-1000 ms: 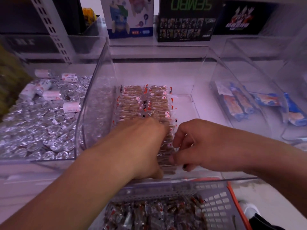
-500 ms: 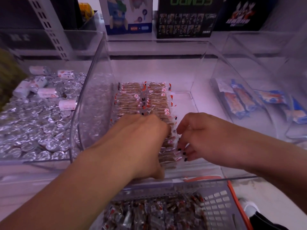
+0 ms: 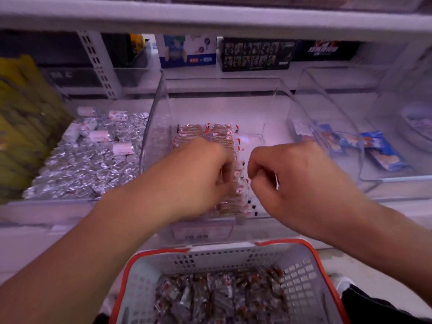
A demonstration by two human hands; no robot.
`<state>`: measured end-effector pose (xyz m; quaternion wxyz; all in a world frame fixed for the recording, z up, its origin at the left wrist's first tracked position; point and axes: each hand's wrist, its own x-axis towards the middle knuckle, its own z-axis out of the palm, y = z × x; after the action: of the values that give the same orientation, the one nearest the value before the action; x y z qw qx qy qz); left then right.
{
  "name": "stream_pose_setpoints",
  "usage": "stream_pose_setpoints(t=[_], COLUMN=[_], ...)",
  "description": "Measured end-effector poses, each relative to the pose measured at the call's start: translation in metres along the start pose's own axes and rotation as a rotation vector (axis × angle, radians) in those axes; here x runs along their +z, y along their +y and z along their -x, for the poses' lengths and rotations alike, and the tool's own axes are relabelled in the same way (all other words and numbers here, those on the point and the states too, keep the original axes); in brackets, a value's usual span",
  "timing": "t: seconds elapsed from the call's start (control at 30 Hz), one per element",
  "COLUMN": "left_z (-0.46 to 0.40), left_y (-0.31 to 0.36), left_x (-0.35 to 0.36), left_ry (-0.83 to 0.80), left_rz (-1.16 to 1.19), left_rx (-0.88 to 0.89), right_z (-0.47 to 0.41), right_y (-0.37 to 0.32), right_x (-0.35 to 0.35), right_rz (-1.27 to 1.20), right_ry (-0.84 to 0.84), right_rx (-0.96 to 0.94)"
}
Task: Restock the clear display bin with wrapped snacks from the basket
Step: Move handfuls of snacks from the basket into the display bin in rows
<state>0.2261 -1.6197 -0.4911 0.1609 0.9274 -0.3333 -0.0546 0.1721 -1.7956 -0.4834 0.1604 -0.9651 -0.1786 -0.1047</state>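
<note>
Left hand: my left hand (image 3: 198,176) is down inside the clear display bin (image 3: 159,127), fingers curled over the near rows of wrapped snacks (image 3: 205,132); blur hides whether I have hold of any.
Right hand: my right hand (image 3: 297,178) hangs over the bin's right half, fingers curled in, thumb against forefinger; I cannot tell if a wrapper is pinched there.
Snacks in bin: brown bars in clear wrappers with red and white ends, laid in two neat columns along the bin's left side.
Open room: the bin's right half shows bare floor beside the columns, out to its right wall.
Basket: grey basket (image 3: 301,274) with an orange rim, just below the bin's front edge, holding a loose heap of dark wrapped snacks (image 3: 217,298).
Writing: a price tag (image 3: 202,232) on the bin's front lip is too blurred to read; the black box (image 3: 254,54) and blue-and-white box (image 3: 187,52) on the back shelf carry print I cannot make out.
Neighbours: silver foil sweets (image 3: 86,162) fill the bin to the left; blue packets (image 3: 378,150) lie in the bin to the right.
</note>
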Motion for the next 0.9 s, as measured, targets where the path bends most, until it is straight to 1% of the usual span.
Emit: stream_pose_setpoints(t=[0.07, 0.1, 0.13, 0.17, 0.23, 0.27, 0.33, 0.4, 0.43, 0.47, 0.5, 0.53, 0.57, 0.6, 0.63, 0.67, 0.7, 0.73, 0.77, 0.8, 0.83, 0.9], left_z=[0.019, 0.031, 0.044, 0.056, 0.076, 0.084, 0.099, 0.117, 0.128, 0.141, 0.154, 0.165, 0.175, 0.185, 0.193, 0.199, 0.204, 0.208, 0.21, 0.211, 0.211, 0.21], left_y=[0.01, 0.015, 0.018, 0.022, 0.028, 0.033, 0.036, 0.024, 0.015, 0.006, -0.004, -0.012, -0.019, -0.023, -0.026, -0.027, -0.028, -0.026, -0.025, -0.023, -0.023, -0.023], left_x=[-0.011, -0.014, -0.011, -0.003, 0.033, 0.057, 0.114, 0.171, 0.197, 0.221, 0.244, 0.267, 0.287, 0.305, 0.323, 0.339, 0.356, 0.369, 0.382, 0.395, 0.407, 0.425], left_ry=[0.015, -0.007, -0.024, -0.026, -0.031, -0.106, -0.353, -0.605, -0.709, -0.796, -0.849, -0.883, -0.904, -0.925, -0.95, -0.975, -0.985, -0.981, -0.973, -0.971, -0.961, -0.915], left_rz=[0.097, 0.139, 0.131, 0.047, -0.208, -0.282, -0.342, -0.363, -0.342, -0.298, -0.238, -0.169, -0.105, -0.047, 0.013, 0.069, 0.139, 0.208, 0.259, 0.29, 0.292, 0.277], left_rx=[0.076, 0.127, 0.181, 0.236, 0.291, 0.267, 0.141, 0.018, -0.04, -0.11, -0.187, -0.273, -0.35, -0.429, -0.507, -0.579, -0.645, -0.696, -0.723, -0.738, -0.743, -0.811], right_z=[0.02, 0.033, 0.046, 0.059, 0.088, 0.105, 0.143, 0.18, 0.195, 0.206, 0.216, 0.223, 0.229, 0.234, 0.243, 0.253, 0.262, 0.27, 0.274, 0.277, 0.278, 0.274], right_y=[-0.013, -0.017, -0.019, -0.019, -0.014, -0.009, 0.008, 0.03, 0.039, 0.048, 0.053, 0.054, 0.052, 0.049, 0.047, 0.049, 0.044, 0.038, 0.032, 0.029, 0.028, 0.032], right_x=[-0.003, 0.003, 0.015, 0.031, 0.076, 0.101, 0.149, 0.188, 0.203, 0.217, 0.232, 0.247, 0.261, 0.275, 0.293, 0.312, 0.326, 0.34, 0.354, 0.362, 0.37, 0.383], right_rz=[-0.046, -0.036, -0.017, 0.001, -0.008, -0.028, -0.017, 0.018, 0.031, 0.049, -0.006, -0.097, -0.258, -0.409, -0.485, -0.504, -0.526, -0.528, -0.539, -0.539, -0.539, -0.498], right_ry=[-0.113, -0.2, -0.298, -0.41, -0.673, -0.82, -1.075, -1.239, -1.278, -1.299, -1.266, -1.241, -1.227, -1.183, -1.088, -0.991, -0.93, -0.863, -0.776, -0.725, -0.663, -0.557], right_rx=[-0.142, -0.213, -0.266, -0.305, -0.31, -0.283, -0.157, 0.009, 0.061, 0.113, 0.227, 0.387, 0.55, 0.675, 0.771, 0.885, 0.96, 0.967, 1.006, 1.042, 1.092, 1.131])
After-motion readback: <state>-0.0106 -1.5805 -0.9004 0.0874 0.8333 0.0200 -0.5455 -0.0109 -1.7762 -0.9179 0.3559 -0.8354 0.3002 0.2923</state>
